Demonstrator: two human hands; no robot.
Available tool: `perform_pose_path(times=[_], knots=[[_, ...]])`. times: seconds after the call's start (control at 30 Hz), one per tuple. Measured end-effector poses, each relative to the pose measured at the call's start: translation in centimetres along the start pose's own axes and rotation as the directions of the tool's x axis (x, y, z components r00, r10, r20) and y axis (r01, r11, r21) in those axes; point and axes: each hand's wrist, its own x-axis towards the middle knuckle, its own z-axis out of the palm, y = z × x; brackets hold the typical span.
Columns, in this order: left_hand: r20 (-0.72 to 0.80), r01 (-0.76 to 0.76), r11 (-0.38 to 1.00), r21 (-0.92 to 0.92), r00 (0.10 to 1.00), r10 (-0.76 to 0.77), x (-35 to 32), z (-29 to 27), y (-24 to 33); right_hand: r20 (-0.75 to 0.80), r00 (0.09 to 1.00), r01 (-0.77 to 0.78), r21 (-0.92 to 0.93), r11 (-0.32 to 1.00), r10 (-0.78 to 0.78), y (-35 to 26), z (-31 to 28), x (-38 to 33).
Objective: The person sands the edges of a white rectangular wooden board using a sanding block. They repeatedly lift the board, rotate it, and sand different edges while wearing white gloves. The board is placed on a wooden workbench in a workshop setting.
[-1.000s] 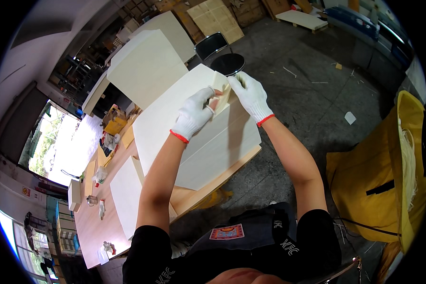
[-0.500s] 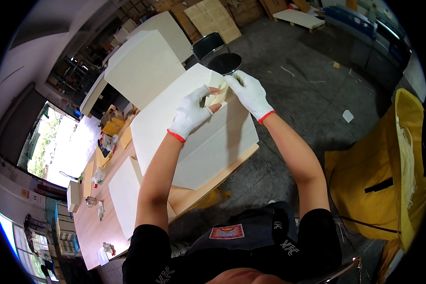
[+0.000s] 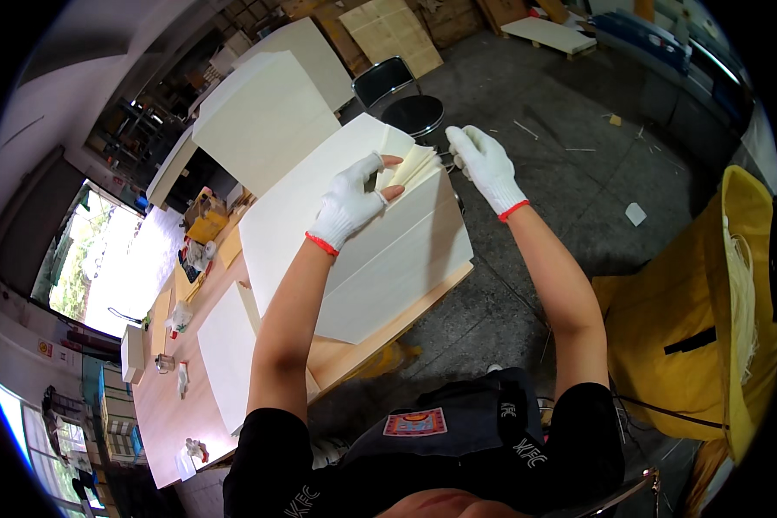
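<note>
The person stood at a long wooden table (image 3: pixel 380 341) with a big stack of cream paper sheets (image 3: pixel 363 259) lying across its near end. The left hand (image 3: pixel 347 205), in a white glove with a red cuff, pressed down near the stack's far corner, its fingers pinching a few lifted sheets (image 3: pixel 410 164) that fanned up off the pile. The right hand (image 3: pixel 485 164), gloved the same way, hovered open just beside that fanned corner, fingers spread and holding nothing. So the hands were apart, one clamped on paper, the other free. As a judgement, the work looked to be near its start: only a thin batch had been raised at the corner, and nearly the whole stack lay flat beneath it (how many sheets were pinched could not be told). A smaller white sheet (image 3: pixel 229 350) lay further left on the table, another pale stack (image 3: pixel 263 116) stood beyond, and a black chair (image 3: pixel 410 108) sat just past the corner
</note>
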Motion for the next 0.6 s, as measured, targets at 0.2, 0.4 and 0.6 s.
perform_pose_path(times=[0.2,0.4,0.6], knots=[[0.027,0.016,0.998,-0.061,1.0,-0.015,-0.1,-0.2,0.4,0.118,0.989,0.129,-0.435,0.891,-0.085,-0.9,-1.2,-0.3],[-0.088,-0.119,0.99,-0.075,0.99,0.112,-0.1,0.4,-0.9,0.395,0.694,0.61,-0.766,0.201,-0.601,-2.8,-0.1,-0.4],[-0.03,-0.076,0.994,-0.072,0.997,0.074,0.1,0.3,-0.7,0.298,0.897,0.44,-0.546,0.713,-0.325,-4.1,2.2,0.0]])
